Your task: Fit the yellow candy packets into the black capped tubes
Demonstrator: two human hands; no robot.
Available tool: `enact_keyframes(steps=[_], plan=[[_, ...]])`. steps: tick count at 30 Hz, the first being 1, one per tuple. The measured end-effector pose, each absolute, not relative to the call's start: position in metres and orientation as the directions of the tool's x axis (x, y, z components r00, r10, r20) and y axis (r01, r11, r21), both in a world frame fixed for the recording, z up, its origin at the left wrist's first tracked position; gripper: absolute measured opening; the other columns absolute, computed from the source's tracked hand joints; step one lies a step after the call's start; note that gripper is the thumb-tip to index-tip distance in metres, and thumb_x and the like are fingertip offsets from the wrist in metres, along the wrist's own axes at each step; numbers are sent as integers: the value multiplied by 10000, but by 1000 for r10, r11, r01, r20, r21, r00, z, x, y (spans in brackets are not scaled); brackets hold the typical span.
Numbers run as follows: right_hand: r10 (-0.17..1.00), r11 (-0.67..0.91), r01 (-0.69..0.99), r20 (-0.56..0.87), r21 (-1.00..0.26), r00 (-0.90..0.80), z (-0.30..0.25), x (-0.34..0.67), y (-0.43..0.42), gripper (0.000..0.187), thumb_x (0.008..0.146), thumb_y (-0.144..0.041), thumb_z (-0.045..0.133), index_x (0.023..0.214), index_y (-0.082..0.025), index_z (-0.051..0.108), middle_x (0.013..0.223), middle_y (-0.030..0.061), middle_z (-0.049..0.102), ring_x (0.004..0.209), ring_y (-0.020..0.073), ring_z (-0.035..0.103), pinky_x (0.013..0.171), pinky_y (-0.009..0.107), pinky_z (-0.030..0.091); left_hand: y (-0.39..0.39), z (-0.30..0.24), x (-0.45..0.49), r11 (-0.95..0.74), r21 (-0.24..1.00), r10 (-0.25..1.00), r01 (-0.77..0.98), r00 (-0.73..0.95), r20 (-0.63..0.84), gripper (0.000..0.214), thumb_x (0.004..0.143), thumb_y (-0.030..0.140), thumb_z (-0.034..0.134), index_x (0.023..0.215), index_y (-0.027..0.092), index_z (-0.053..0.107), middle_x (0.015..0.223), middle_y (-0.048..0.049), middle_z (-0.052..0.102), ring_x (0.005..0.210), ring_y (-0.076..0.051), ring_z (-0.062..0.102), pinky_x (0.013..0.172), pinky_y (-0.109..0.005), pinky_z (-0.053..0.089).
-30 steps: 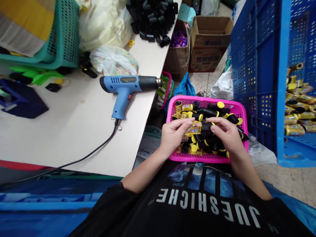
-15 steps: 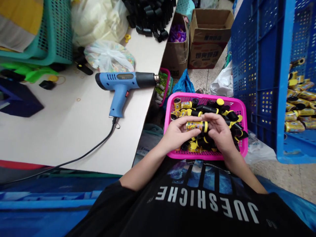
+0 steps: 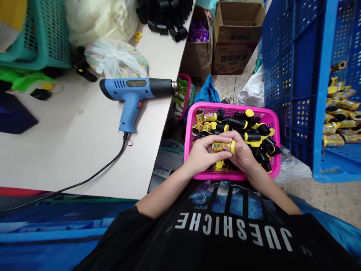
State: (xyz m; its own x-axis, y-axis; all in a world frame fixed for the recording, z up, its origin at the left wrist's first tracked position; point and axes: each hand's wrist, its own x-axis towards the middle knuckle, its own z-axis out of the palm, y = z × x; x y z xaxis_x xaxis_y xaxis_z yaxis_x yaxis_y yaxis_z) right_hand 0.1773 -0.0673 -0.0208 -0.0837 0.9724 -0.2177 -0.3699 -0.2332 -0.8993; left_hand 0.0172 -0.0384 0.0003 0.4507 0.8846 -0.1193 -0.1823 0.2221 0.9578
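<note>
Yellow-labelled tube [image 3: 222, 147] clasped crosswise in both closed hands, long axis running left to right, capped end against the right hand [image 3: 243, 149], other end nearer the left hand [image 3: 203, 151], just above the pink plastic basket [image 3: 231, 107].

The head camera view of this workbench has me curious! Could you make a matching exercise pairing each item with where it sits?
Things:
1. Blue heat gun
2. Yellow-labelled cylinder
3. Open brown cardboard box
4. Blue perforated plastic crate

Places:
A. On the floor, beyond the bench
B. Right of the pink plastic basket, holding more labelled cylinders
C. Lying on the white tabletop
D. Held between the left hand and right hand, above the basket

Pairs: 1-C, 2-D, 3-A, 4-B
</note>
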Motion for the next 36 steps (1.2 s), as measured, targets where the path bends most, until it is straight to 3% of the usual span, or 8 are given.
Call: enact_keyframes(steps=[12,16,21,23,26,28,31,36], plan=[[977,-113,-307,-49,-945,-208,-18,190,-72,582,676,-795,770,932,-288,646,1091,30,627,1046,222,640,966,402,547,-39,-1,17,168,971,795,-168,606,-33,344,691,394,915,976,226,822,1063,-86,799,1012,-242,751,918,-349,588],[976,20,99,-1,-995,-216,7,223,-78,470,934,-648,604,1246,-299,649,1235,76,665,1121,246,654,975,417,549,-17,-2,-13,-130,990,850,56,521,82,313,804,403,834,1071,243,803,1072,-69,797,1005,-235,737,968,-395,565],[995,93,848,23,-521,-95,14,274,-66,390,955,-416,642,1295,-230,670,1274,148,693,1213,362,602,1080,591,441,10,-20,-35,-491,661,867,567,392,308,421,789,498,838,1121,244,787,1457,-101,628,1358,-377,502,1160,-624,356],[984,113,928,-90,-356,-155,4,284,-59,437,917,-363,681,1325,-208,669,1298,178,676,1207,406,593,1054,641,431,6,-26,-30,-547,619,834,563,425,351,479,819,497,815,1217,239,748,1512,-109,579,1383,-373,478,1151,-607,371],[981,160,913,-41,-374,-188,0,284,-55,389,909,-323,681,1280,-205,694,1217,170,680,1130,370,620,1003,581,476,-10,-25,-11,-620,700,744,354,549,381,262,930,377,715,1134,219,764,1291,-104,720,1186,-269,644,1056,-487,487],[978,209,836,101,-508,-183,7,275,-58,346,925,-341,667,1252,-232,688,1161,133,680,1105,321,626,996,512,494,-21,-21,3,-530,821,760,213,549,348,180,962,335,671,1029,204,776,1106,-87,770,1049,-221,702,975,-416,538],[947,321,590,242,-741,-212,16,251,-67,342,941,-440,629,1247,-290,638,1121,74,654,1057,269,625,955,446,517,-34,-14,20,-100,994,844,-49,524,110,265,960,412,669,1113,203,727,1113,-88,754,964,-195,730,840,-338,594],[948,317,252,306,-915,-81,-1,216,-76,425,930,-578,562,1289,-361,494,1178,44,538,936,221,605,837,406,553,-40,-10,32,426,839,766,-339,628,-135,420,785,374,871,1111,212,660,1110,-23,709,758,-88,706,720,-222,594]])
